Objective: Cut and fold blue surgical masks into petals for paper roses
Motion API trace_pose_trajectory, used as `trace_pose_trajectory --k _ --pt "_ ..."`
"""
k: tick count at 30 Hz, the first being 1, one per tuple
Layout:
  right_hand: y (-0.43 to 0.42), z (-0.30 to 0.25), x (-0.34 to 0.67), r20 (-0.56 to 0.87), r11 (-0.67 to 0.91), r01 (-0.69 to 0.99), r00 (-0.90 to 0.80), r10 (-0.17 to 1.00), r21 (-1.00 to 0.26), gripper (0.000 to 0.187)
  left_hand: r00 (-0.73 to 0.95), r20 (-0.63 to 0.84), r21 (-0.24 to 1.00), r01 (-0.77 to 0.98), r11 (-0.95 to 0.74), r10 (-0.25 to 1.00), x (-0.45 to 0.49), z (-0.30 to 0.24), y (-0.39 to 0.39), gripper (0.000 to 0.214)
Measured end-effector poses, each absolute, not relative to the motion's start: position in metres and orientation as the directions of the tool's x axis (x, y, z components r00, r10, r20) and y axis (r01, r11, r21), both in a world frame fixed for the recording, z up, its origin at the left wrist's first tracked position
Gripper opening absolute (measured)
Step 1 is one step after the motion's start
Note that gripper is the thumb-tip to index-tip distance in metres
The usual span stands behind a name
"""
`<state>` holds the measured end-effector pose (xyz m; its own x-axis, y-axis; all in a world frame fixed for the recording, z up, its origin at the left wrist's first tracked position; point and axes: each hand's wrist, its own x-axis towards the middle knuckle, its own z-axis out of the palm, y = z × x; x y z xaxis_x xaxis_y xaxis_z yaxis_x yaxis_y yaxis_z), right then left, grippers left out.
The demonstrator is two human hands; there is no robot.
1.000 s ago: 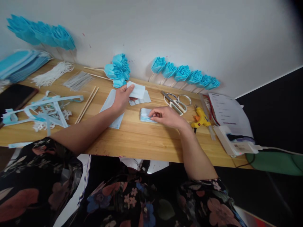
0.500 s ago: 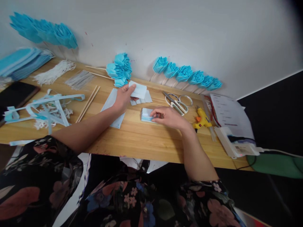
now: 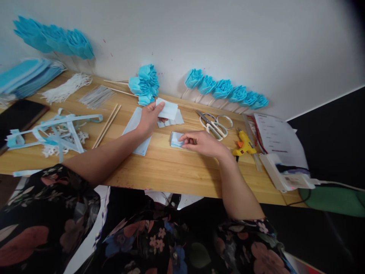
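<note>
Fingers of the left hand (image 3: pixel 147 118) are pinched on a white paper piece (image 3: pixel 168 109); right hand (image 3: pixel 203 142) fingertips are pressed closed onto a small blue stack (image 3: pixel 176 139) on the wooden table (image 3: pixel 171 171).

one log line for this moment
left hand: holds white sheet | right hand: pinches folded blue stack | nearby: scissors, glue gun

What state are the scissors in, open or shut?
Shut, as far as it shows: the scissors lie flat on the table just beyond the right hand, blades together in one point.
</note>
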<state>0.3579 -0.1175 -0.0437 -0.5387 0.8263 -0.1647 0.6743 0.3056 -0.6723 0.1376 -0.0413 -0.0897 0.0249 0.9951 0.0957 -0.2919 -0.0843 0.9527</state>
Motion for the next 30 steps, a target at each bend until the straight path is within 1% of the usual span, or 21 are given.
trace_pose_trajectory --k 2,4,7,9,12,14,17,21,24,28,30 --pt "-0.117 -0.044 0.358 -0.182 0.312 0.668 -0.561 0.808 -0.675 0.025 0.044 0.112 0.952 -0.291 -0.095 0.993 0.138 -0.087 -0.044 0.035" --pt "-0.117 -0.042 0.359 -0.156 0.304 0.642 -0.557 0.815 -0.704 0.027 0.076 0.125 0.949 -0.299 -0.097 0.989 0.14 -0.082 -0.049 0.036" --pt "-0.115 -0.038 0.359 -0.01 0.268 0.587 -0.426 0.905 -0.764 0.036 0.155 0.13 0.941 -0.331 -0.073 0.979 0.146 -0.074 -0.06 0.037" --pt "-0.113 -0.038 0.357 0.068 0.234 0.506 -0.325 0.943 -0.83 0.041 0.223 0.138 0.942 -0.332 -0.058 0.965 0.15 -0.071 -0.069 0.039" --pt "-0.11 -0.046 0.349 0.072 0.153 0.353 -0.231 0.97 -0.923 0.048 0.281 0.158 0.953 -0.294 -0.071 0.947 0.154 -0.069 -0.079 0.041" --pt "-0.109 -0.052 0.344 0.071 0.117 0.318 -0.153 0.986 -0.941 0.049 0.295 0.17 0.961 -0.261 -0.092 0.94 0.155 -0.068 -0.084 0.041" --pt "-0.111 -0.055 0.339 0.119 0.128 0.337 -0.049 0.992 -0.933 0.047 0.308 0.162 0.972 -0.216 -0.097 0.938 0.156 -0.068 -0.086 0.041" --pt "-0.113 -0.051 0.341 0.149 0.152 0.404 -0.041 0.988 -0.902 0.037 0.323 0.144 0.981 -0.173 -0.091 0.936 0.155 -0.068 -0.084 0.045" --pt "-0.11 -0.05 0.347 0.175 0.161 0.432 -0.007 0.984 -0.887 0.025 0.29 0.153 0.973 -0.213 -0.093 0.945 0.153 -0.071 -0.078 0.044" --pt "-0.102 -0.045 0.365 0.254 0.175 0.475 0.107 0.961 -0.862 0.024 0.188 0.128 0.951 -0.301 -0.067 0.974 0.147 -0.074 -0.066 0.038" --pt "-0.102 -0.036 0.375 0.247 0.166 0.449 0.127 0.961 -0.878 0.027 0.125 0.103 0.945 -0.323 -0.058 0.987 0.144 -0.075 -0.059 0.036"
